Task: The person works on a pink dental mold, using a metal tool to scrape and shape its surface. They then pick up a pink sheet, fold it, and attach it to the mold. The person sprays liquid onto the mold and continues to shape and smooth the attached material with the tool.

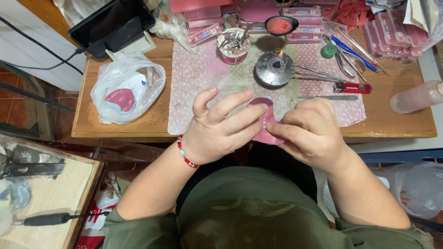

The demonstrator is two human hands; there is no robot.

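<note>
The pink piece (266,121) pinched between the left hand (220,129) and right hand (308,131) looks smooth, matt, waxy. At twelve o'clock a round burner (275,69) — brushed metal, shiny. The table (124,127) is varnished wood under a patterned mat (194,83); at nine o'clock, a crinkled glossy plastic bag (127,87).

Ahead of us a lit burner (275,68) with tweezers (318,74), a red lighter (353,87) and a cup of tools (234,46) crowd the mat (194,78). A plastic bag (127,87) blocks the left; bare counter (392,122) lies open at right, before the bottle (415,96).
</note>
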